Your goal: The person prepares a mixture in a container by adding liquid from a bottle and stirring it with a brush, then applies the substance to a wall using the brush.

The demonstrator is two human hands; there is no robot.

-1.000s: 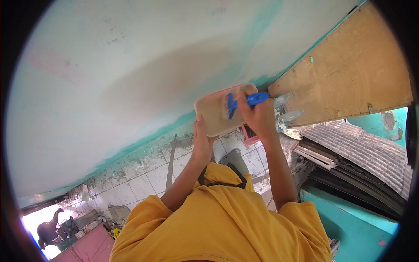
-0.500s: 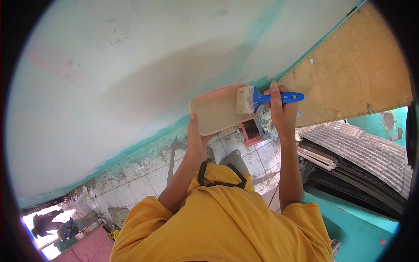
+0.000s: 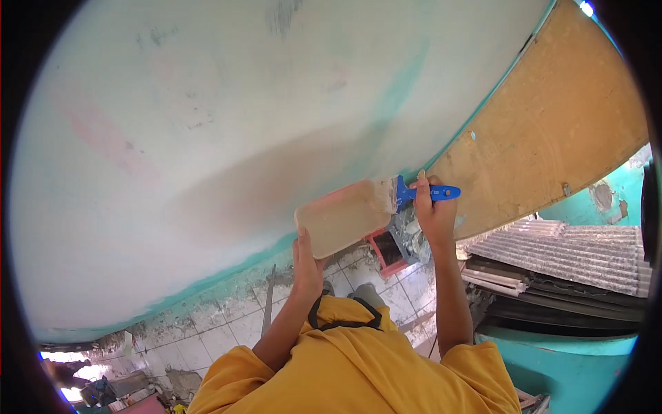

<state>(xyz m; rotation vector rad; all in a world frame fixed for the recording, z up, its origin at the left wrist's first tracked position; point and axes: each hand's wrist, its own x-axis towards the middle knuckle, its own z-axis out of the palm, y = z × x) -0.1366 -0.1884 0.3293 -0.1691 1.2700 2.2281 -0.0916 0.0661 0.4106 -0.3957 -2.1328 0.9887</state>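
Observation:
My left hand (image 3: 306, 265) grips the near left edge of a shallow rectangular paint tray (image 3: 338, 224), its thumb over the rim. Thin, pale beige paint covers the tray's inside. In my right hand (image 3: 433, 210) is a wide paintbrush (image 3: 407, 194) with a blue handle, the fingers wrapped round it. The pale, paint-coated bristles lie over the tray's right end. Just beyond the tray rises a wall (image 3: 207, 103), mostly white, with turquoise and pink patches.
A brown board (image 3: 545, 124) leans at the right. Stacked corrugated sheets (image 3: 572, 255) lie below it, above a turquoise surface (image 3: 558, 366). On the tiled floor (image 3: 200, 348), a pink and grey stool-like object (image 3: 389, 252) stands under the tray, near my feet.
The view has tilted up, so tray, brush and both hands appear lower in the frame. The brush still overlaps the tray's right end, and both hands keep their hold.

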